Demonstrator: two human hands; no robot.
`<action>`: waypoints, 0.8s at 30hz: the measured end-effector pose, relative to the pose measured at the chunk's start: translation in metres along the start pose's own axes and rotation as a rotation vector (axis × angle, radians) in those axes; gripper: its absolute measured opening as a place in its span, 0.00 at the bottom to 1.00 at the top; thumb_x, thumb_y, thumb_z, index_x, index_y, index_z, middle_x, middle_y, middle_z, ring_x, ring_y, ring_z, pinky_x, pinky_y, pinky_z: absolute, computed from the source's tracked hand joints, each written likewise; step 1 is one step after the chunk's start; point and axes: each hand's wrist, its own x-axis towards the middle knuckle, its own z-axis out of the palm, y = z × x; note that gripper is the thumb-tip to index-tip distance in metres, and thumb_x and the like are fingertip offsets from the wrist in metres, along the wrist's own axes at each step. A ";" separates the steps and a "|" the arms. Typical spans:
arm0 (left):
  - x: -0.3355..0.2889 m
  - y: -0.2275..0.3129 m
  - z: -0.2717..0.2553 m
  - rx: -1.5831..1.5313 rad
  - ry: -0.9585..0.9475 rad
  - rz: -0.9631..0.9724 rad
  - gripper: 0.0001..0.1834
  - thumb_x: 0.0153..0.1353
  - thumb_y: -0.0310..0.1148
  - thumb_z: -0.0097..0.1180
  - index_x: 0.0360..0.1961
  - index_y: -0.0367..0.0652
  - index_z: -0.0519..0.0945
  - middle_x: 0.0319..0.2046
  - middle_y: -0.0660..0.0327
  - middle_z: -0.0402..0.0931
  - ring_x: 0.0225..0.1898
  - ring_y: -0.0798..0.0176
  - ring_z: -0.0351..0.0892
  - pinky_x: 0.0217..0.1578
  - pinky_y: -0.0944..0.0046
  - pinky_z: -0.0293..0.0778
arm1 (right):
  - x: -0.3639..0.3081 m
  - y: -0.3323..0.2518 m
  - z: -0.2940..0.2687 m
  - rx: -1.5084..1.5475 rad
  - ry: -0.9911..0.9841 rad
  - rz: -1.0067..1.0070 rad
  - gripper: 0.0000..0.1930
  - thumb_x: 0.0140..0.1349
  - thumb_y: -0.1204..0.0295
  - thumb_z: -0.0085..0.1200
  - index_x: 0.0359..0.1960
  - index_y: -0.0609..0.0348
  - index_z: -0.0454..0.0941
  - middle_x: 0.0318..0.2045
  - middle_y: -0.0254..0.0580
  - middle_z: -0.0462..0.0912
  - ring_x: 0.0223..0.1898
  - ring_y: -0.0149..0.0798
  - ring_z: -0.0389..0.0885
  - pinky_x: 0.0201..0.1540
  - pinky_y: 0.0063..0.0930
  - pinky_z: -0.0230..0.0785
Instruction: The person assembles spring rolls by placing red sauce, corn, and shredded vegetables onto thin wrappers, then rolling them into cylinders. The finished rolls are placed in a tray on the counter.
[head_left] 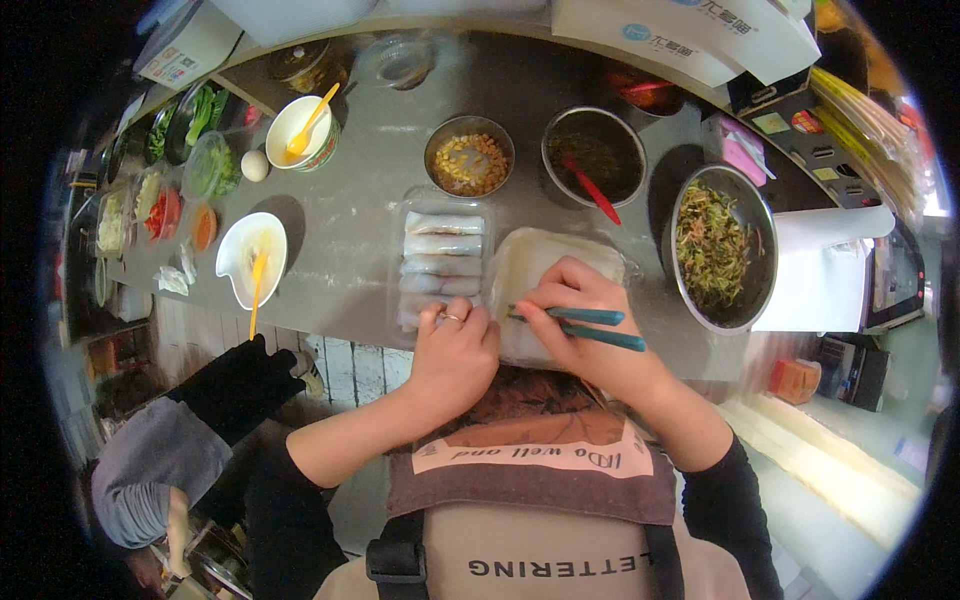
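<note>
A clear plastic tray (pixel 396 262) holds several pale, translucent rolls (pixel 444 247) in a row. My left hand (pixel 455 345) is at the tray's near edge, its fingers curled by the nearest roll; what they pinch is hidden. Right of the tray lies a pale, rounded square board or lid (pixel 545 250). Above its near part, my right hand (pixel 580 310) grips a tool with two teal handles (pixel 605 328). The handles stick out to the right and a small dark tip points left. The tool's exact kind cannot be made out.
Behind are a metal bowl of yellow bits (pixel 470 160), a dark-filled bowl with red spoon (pixel 595 155) and a bowl of shredded greens (pixel 715 245). Left are a white bowl (pixel 240 250), paper cup (pixel 297 125), egg (pixel 254 165) and vegetable tubs (pixel 160 215). Another person (pixel 165 465) is lower left.
</note>
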 end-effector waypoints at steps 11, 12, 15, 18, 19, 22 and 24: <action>0.000 0.001 -0.001 0.001 -0.045 0.008 0.09 0.43 0.32 0.58 0.29 0.43 0.80 0.31 0.62 0.72 0.43 0.57 0.70 0.46 0.49 0.60 | -0.010 -0.019 -0.019 -0.089 0.058 -0.039 0.04 0.53 0.77 0.63 0.27 0.60 0.79 0.26 0.43 0.75 0.25 0.43 0.76 0.28 0.30 0.70; 0.000 0.000 -0.001 0.001 -0.058 0.011 0.10 0.43 0.32 0.58 0.29 0.43 0.80 0.32 0.62 0.72 0.43 0.57 0.70 0.46 0.48 0.60 | -0.012 -0.025 -0.027 -0.106 0.073 -0.038 0.04 0.53 0.77 0.63 0.27 0.59 0.79 0.26 0.43 0.75 0.25 0.42 0.76 0.28 0.30 0.70; -0.001 0.000 -0.001 -0.002 -0.075 0.009 0.10 0.42 0.32 0.59 0.30 0.43 0.80 0.32 0.62 0.72 0.43 0.56 0.69 0.46 0.47 0.60 | -0.021 -0.044 -0.056 -0.132 0.108 -0.013 0.02 0.53 0.78 0.62 0.26 0.59 0.80 0.26 0.41 0.76 0.25 0.37 0.77 0.27 0.26 0.69; 0.000 0.000 -0.001 -0.018 -0.068 0.007 0.11 0.42 0.32 0.59 0.30 0.43 0.80 0.32 0.62 0.72 0.43 0.56 0.69 0.46 0.48 0.60 | -0.029 -0.053 -0.074 -0.124 0.160 -0.004 0.02 0.56 0.78 0.58 0.27 0.62 0.81 0.26 0.41 0.76 0.25 0.31 0.75 0.27 0.22 0.67; 0.001 0.000 -0.001 -0.025 -0.057 0.005 0.11 0.42 0.31 0.59 0.30 0.43 0.80 0.32 0.61 0.72 0.43 0.55 0.70 0.46 0.48 0.61 | -0.030 -0.052 -0.074 -0.120 0.146 -0.006 0.02 0.56 0.78 0.58 0.27 0.62 0.81 0.26 0.41 0.76 0.25 0.32 0.75 0.27 0.23 0.67; 0.005 0.000 0.000 0.000 -0.020 -0.013 0.11 0.42 0.31 0.58 0.30 0.42 0.80 0.32 0.60 0.72 0.42 0.55 0.70 0.45 0.49 0.61 | -0.023 -0.040 -0.057 -0.085 0.150 -0.012 0.01 0.56 0.79 0.58 0.29 0.62 0.81 0.26 0.42 0.76 0.26 0.36 0.76 0.28 0.26 0.68; 0.008 0.001 0.000 0.005 -0.013 -0.015 0.10 0.42 0.31 0.57 0.29 0.42 0.79 0.32 0.60 0.72 0.42 0.55 0.70 0.44 0.49 0.61 | -0.014 -0.030 -0.035 -0.065 0.116 -0.033 0.02 0.55 0.80 0.58 0.30 0.62 0.81 0.26 0.44 0.76 0.27 0.40 0.76 0.29 0.29 0.69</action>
